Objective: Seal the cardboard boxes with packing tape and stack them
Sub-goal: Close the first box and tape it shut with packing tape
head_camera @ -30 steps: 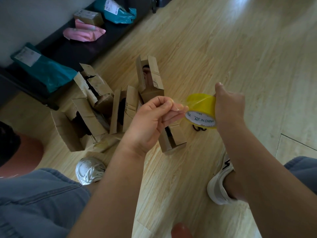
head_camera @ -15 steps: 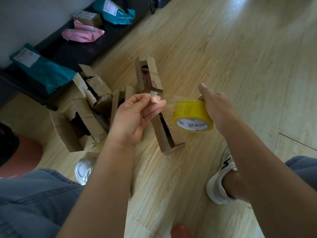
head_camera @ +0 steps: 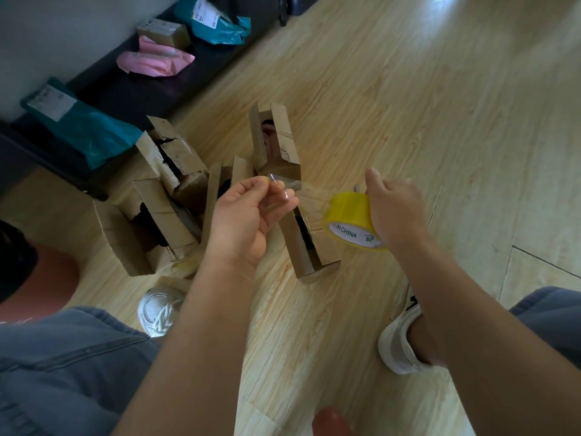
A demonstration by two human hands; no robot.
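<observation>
Over boxes (head_camera: 284,136), yellow roll (head_camera: 347,212) — clear strip (head_camera: 309,191) (stretched)

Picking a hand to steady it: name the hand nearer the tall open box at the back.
Left. The left hand, pinching the tape end, is just in front of the tall open box; the right hand, gripping the tape roll, is farther to its right.

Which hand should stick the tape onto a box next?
Left, probably. The left hand pinches the loose tape end close to an open box. The right hand is busy gripping the yellow roll, farther to the side.
</observation>
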